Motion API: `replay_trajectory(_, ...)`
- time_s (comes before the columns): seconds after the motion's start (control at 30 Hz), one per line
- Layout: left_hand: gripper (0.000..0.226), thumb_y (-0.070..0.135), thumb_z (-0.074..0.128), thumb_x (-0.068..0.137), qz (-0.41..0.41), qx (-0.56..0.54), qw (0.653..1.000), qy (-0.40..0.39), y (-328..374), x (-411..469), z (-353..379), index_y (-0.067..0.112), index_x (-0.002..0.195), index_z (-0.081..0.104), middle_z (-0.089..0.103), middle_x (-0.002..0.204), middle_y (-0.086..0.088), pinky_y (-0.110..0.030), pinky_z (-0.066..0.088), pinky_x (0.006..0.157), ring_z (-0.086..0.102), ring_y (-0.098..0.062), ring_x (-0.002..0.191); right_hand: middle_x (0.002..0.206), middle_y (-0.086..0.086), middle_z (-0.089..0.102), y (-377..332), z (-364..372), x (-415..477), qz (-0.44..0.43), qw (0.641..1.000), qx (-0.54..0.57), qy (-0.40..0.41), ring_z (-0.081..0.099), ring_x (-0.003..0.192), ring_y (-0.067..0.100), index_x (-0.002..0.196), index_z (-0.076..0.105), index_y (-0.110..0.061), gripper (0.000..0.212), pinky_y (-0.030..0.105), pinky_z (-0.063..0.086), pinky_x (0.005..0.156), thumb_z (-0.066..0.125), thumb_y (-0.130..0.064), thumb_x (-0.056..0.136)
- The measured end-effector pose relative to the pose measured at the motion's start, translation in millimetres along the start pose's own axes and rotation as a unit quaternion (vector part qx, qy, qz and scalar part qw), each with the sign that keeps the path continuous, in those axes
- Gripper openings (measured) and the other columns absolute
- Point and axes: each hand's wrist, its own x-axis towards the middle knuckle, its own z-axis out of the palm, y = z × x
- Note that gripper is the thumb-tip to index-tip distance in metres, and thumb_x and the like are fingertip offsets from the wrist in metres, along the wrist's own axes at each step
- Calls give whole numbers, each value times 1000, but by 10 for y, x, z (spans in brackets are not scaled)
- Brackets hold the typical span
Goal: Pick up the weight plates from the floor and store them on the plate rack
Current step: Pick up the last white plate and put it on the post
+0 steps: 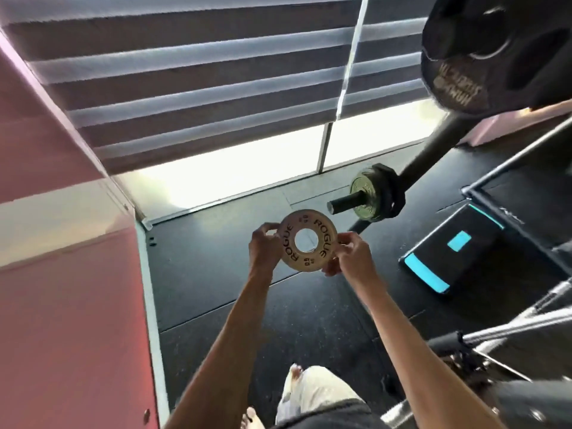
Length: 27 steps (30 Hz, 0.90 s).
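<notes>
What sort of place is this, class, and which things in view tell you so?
Most likely a small home gym. Both hands hold a white Rogue plate, a rack peg carries more plates, and black rubber flooring covers the ground.

Both arms reach forward, bare; left hand (264, 243) and right hand (349, 257) face each other, fingers curled, gripping at chest height.
</notes>
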Motion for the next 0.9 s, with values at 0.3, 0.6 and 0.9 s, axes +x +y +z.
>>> replay_trajectory(0.3, 28, 11, 57, 93, 21, 102, 988, -110, 169, 1310, 607, 8, 119, 68, 73, 108, -12, -21, 47, 62, 69, -23, 86, 91, 14, 71, 98, 200, 880, 34, 989, 23, 144, 71, 55, 18, 106, 53, -8, 15, 30, 57, 46, 56, -22, 100)
replay_trajectory(0.6, 38, 0, 49, 94, 28, 154, 959, -235, 325, 2039, 1166, 4, 129, 63, 70, 116, -11, -27, 52, 78, 64, -18, 90, 89, 10, 66, 204, 316, 1502, 55, 966, -12, 252, 66, 54, 11, 107, 49, -3, 18, 17, 51, 43, 53, -19, 101)
replay_trajectory(0.9, 41, -5, 44, 90, -13, 175, 925, -336, 269, 2512, 1483, 6, 123, 65, 65, 103, -4, -26, 43, 82, 56, -16, 95, 101, 16, 66, 330, 471, 1911, 95, 944, -7, 316, 69, 80, 27, 102, 43, -7, 11, 27, 60, 59, 47, -18, 103)
